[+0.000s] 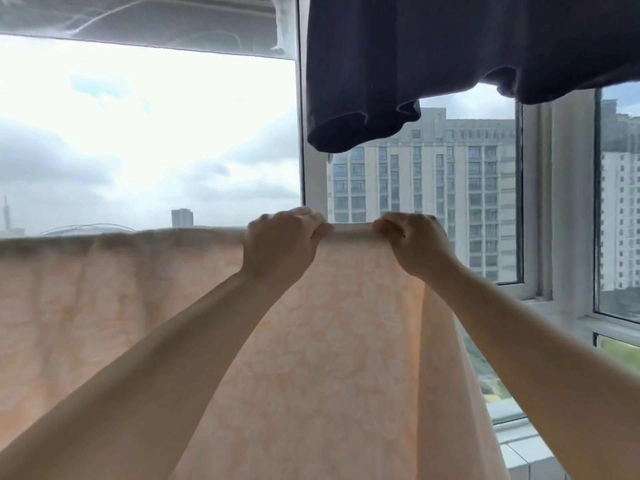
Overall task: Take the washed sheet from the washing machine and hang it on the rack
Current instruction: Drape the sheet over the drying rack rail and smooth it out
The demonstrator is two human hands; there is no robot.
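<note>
- Two hands of mine are at the top edge of the peach sheet (311, 341), which hangs down below them in front of the window (149, 133).
- My left hand (282, 245) grips this edge with curled fingers.
- My right hand (414, 242) pinches it just beside, fingers closed on the cloth.

Peach patterned sheet (311, 341), draped, hanging

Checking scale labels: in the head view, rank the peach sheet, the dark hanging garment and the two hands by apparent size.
1. Peach sheet
2. Dark garment
3. Left hand and right hand, which look alike
</note>
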